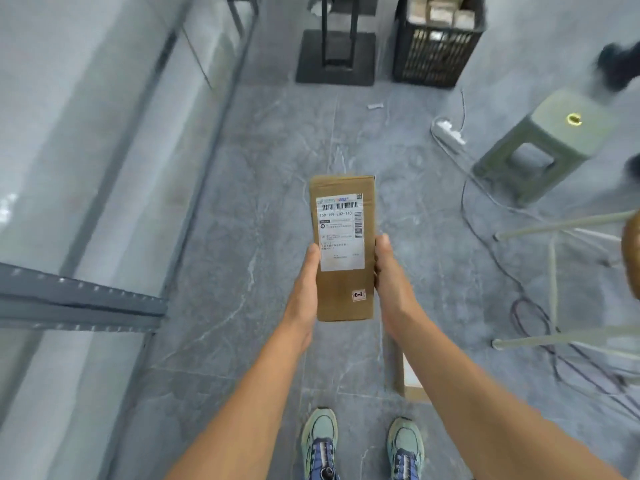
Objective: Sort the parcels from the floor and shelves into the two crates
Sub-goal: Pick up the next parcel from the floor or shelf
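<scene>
A long brown cardboard parcel (343, 289) with a white shipping label faces up at the middle of the view, held above the floor. My left hand (306, 289) grips its left edge and my right hand (391, 275) grips its right edge, thumbs on top. A black slatted crate (434, 60) holding several parcels stands on the floor at the far end, well ahead of the parcel. Another flat parcel (410, 379) lies on the floor under my right forearm, partly hidden.
Grey metal shelving (86, 299) runs along the left. A black stand base (336, 58) sits left of the crate. A green stool (543, 143), a power strip (450, 131) with cables and chair legs (554, 271) crowd the right. My shoes show at the bottom.
</scene>
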Demonstrator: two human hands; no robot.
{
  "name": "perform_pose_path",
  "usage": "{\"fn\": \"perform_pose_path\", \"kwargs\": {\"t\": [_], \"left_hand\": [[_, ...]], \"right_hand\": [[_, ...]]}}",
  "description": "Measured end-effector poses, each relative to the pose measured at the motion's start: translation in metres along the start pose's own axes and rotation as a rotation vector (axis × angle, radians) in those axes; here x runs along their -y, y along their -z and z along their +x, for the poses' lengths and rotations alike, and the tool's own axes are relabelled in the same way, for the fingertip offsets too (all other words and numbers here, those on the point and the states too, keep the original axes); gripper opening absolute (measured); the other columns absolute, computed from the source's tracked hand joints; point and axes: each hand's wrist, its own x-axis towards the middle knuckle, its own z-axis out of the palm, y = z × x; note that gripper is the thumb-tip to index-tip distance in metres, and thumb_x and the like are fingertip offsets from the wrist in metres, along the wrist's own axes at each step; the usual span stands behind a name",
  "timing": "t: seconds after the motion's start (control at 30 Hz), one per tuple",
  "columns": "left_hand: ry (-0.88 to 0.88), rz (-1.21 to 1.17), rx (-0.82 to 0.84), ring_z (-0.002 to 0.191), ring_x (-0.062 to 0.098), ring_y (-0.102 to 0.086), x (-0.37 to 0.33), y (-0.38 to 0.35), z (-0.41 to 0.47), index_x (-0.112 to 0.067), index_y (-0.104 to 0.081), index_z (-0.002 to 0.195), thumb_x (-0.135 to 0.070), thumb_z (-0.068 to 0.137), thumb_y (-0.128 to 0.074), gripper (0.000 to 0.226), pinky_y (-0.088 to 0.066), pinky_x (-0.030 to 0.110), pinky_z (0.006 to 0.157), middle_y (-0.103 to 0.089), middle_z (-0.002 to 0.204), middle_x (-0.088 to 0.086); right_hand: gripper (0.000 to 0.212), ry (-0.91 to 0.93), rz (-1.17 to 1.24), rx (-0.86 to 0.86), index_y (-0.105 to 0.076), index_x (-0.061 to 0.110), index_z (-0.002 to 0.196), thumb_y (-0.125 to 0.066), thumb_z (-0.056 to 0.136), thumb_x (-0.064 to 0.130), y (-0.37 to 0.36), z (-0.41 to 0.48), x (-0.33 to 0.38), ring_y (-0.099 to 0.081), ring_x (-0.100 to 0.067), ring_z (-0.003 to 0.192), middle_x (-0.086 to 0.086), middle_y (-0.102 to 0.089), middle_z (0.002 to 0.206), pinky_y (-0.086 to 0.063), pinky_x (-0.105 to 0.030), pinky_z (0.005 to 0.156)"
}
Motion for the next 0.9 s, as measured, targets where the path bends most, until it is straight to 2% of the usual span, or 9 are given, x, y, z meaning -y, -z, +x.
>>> {"fn": "perform_pose_path", "kwargs": {"t": [0.1, 0.17, 0.27, 0.37, 0.5, 0.63, 0.73, 0.8, 0.9], "left_hand": [[-0.094, -0.019, -0.031, 0.093, -0.015, -0.066, -0.068, 0.007, -0.047, -0.045, -0.065, 0.111, -0.051, 0.110, -0.018, 0.048, -0.049, 0.014, 0.083, -0.074, 0.100, -0.030], [-0.154, -0.033, -0.070, 0.098, -0.014, -0.065, -0.108, 0.012, -0.081, -0.047, -0.066, 0.112, -0.055, 0.108, -0.019, 0.047, -0.045, 0.024, 0.099, -0.073, 0.105, -0.030], [-0.230, -0.043, -0.135, 0.107, -0.010, -0.064, -0.153, 0.016, -0.124, -0.050, -0.066, 0.116, -0.059, 0.106, -0.021, 0.046, -0.041, 0.033, 0.109, -0.072, 0.114, -0.027], [-0.325, -0.048, -0.193, 0.113, -0.007, -0.063, -0.198, 0.016, -0.180, -0.055, -0.065, 0.115, -0.060, 0.106, -0.023, 0.044, -0.042, 0.033, 0.109, -0.071, 0.118, -0.026], [-0.432, -0.068, -0.259, 0.105, -0.014, -0.062, -0.251, 0.019, -0.252, -0.059, -0.061, 0.116, -0.062, 0.105, -0.022, 0.041, -0.044, 0.027, 0.097, -0.070, 0.115, -0.031], [-0.526, -0.036, -0.348, 0.124, -0.002, -0.053, -0.288, 0.027, -0.319, -0.064, -0.052, 0.128, -0.071, 0.099, -0.021, 0.043, -0.038, 0.041, 0.114, -0.063, 0.127, -0.030], [-0.584, -0.058, -0.401, 0.126, 0.001, -0.052, -0.311, 0.038, -0.368, -0.065, -0.051, 0.126, -0.070, 0.101, -0.020, 0.040, -0.035, 0.046, 0.117, -0.062, 0.127, -0.029], [-0.619, -0.077, -0.432, 0.130, 0.005, -0.052, -0.319, 0.048, -0.398, -0.061, -0.052, 0.131, -0.069, 0.102, -0.019, 0.044, -0.034, 0.049, 0.119, -0.063, 0.131, -0.026], [-0.680, -0.089, -0.505, 0.132, 0.006, -0.051, -0.322, 0.066, -0.442, -0.060, -0.051, 0.130, -0.068, 0.102, -0.020, 0.043, -0.033, 0.051, 0.119, -0.062, 0.133, -0.027]], "right_hand": [[0.051, 0.098, -0.013, 0.060, -0.069, 0.043, 0.124, -0.022, 0.112, 0.057, -0.017, -0.039, 0.074, -0.070, 0.003, 0.108, 0.019, -0.077, 0.117, -0.047, -0.019, 0.090], [0.048, 0.166, -0.026, 0.118, -0.068, 0.047, 0.122, -0.022, 0.112, 0.057, -0.026, -0.068, 0.121, -0.068, 0.011, 0.105, 0.026, -0.075, 0.115, -0.044, -0.019, 0.091], [0.048, 0.242, -0.043, 0.177, -0.067, 0.049, 0.121, -0.021, 0.111, 0.058, -0.035, -0.103, 0.174, -0.067, 0.014, 0.103, 0.029, -0.075, 0.114, -0.043, -0.020, 0.092], [0.050, 0.315, -0.071, 0.228, -0.067, 0.049, 0.123, -0.020, 0.110, 0.060, -0.044, -0.148, 0.224, -0.068, 0.011, 0.105, 0.024, -0.075, 0.117, -0.043, -0.024, 0.094], [0.049, 0.403, -0.096, 0.306, -0.068, 0.054, 0.117, -0.020, 0.110, 0.061, -0.059, -0.206, 0.284, -0.069, 0.008, 0.103, 0.024, -0.076, 0.114, -0.044, -0.027, 0.093], [0.048, 0.481, -0.112, 0.396, -0.068, 0.054, 0.112, -0.020, 0.110, 0.061, -0.078, -0.261, 0.332, -0.068, 0.013, 0.096, 0.030, -0.076, 0.103, -0.043, -0.024, 0.089], [0.048, 0.546, -0.121, 0.463, -0.069, 0.050, 0.109, -0.022, 0.112, 0.058, -0.096, -0.301, 0.360, -0.067, 0.018, 0.086, 0.032, -0.076, 0.094, -0.042, -0.020, 0.083], [0.047, 0.582, -0.135, 0.502, -0.069, 0.048, 0.109, -0.022, 0.113, 0.056, -0.112, -0.326, 0.375, -0.068, 0.017, 0.083, 0.031, -0.076, 0.090, -0.043, -0.018, 0.080], [0.049, 0.627, -0.145, 0.573, -0.069, 0.047, 0.107, -0.021, 0.112, 0.057, -0.138, -0.364, 0.386, -0.068, 0.012, 0.089, 0.030, -0.076, 0.089, -0.044, -0.018, 0.082]]}}
